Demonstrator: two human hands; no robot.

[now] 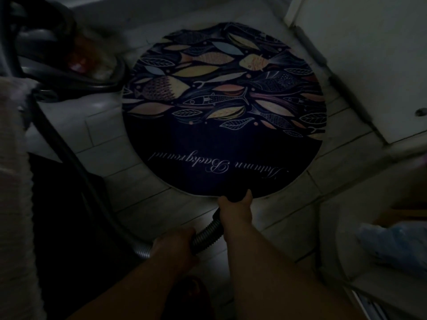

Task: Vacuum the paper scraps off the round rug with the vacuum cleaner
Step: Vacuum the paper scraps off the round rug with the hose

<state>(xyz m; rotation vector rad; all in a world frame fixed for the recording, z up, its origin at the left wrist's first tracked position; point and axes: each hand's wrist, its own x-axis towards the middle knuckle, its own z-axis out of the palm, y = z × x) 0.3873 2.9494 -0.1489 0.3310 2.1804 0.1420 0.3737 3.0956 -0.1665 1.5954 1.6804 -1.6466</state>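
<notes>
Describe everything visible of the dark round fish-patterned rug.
The dark round fabric rug lies flat on the pale tiled floor. Its far half carries cream, orange and blue fish and leaves; the plain near half bears white script, Autumn Background, upside down to the camera. The black vacuum nozzle, gripped by the right hand, meets its near edge. No paper scraps show.

Bare forearms (pixel 265 264) — left hand (pixel 175 248); right hand (pixel 235 211)

Dim room in a home. A pale tiled floor (pixel 143 155) carries a decorative round rug (pixel 221 144) printed with fish and leaves. A household vacuum cleaner (pixel 57 49) sits far left, and a white cabinet (pixel 369 65) stands right.
</notes>
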